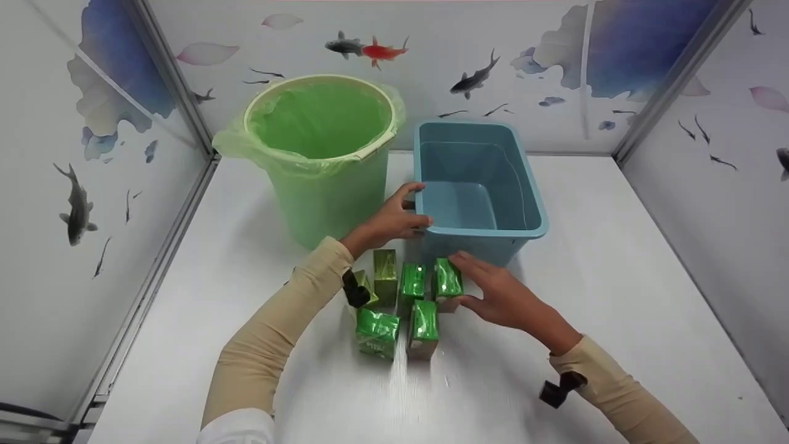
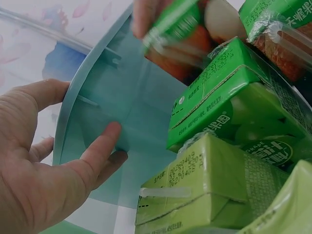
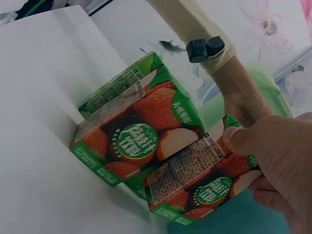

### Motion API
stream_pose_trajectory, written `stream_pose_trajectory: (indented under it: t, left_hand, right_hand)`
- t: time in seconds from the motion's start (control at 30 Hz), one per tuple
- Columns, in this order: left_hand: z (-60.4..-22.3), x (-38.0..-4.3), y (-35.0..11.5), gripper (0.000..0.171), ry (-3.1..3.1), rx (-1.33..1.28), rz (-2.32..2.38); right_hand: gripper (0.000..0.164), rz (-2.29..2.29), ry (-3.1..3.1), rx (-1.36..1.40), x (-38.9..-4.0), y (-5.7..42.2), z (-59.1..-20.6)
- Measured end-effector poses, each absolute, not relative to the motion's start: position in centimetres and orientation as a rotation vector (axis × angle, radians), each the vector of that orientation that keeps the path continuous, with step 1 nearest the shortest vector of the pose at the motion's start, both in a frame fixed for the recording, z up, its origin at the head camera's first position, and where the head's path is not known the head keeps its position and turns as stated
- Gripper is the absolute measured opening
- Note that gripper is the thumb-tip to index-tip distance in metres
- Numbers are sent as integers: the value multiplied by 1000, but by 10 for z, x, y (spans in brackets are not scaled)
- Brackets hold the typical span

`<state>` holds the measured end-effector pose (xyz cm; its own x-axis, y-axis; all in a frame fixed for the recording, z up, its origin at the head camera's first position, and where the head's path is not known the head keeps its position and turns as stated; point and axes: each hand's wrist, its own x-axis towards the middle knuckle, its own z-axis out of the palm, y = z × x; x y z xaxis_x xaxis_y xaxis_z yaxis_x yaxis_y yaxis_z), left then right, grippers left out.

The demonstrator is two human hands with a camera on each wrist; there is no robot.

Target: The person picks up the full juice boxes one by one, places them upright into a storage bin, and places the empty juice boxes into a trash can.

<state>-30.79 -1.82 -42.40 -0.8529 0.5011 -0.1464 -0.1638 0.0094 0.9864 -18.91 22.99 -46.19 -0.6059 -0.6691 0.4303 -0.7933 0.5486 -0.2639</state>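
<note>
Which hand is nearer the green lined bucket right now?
Left. The left hand grips the near-left corner rim of the blue plastic tub, right beside the green lined bucket. The right hand holds a green juice carton in front of the tub, farther away.

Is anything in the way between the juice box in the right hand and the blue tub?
Nothing visible. The right hand grips a juice box right beside the blue tub, whose top is open; only its near wall rises between.

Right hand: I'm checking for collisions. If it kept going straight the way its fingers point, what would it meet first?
The right hand points up-left and already grips a juice carton. Straight beyond that, it would probably meet the blue tub wall, though depth is hard to judge.
</note>
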Motion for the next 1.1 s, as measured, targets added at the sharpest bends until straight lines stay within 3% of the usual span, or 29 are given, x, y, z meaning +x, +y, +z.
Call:
stream_pose_trajectory:
  t: [0.43,1.1]
  left_hand:
    - [-423,-309,-18,80,1860,320,1878]
    - [-425,-299,-22,83,1825,354,1863]
  right_hand:
    - [93,579,-2324,1237,-176,247,-381]
    - [83,603,-2125,1178,-219,238,-277]
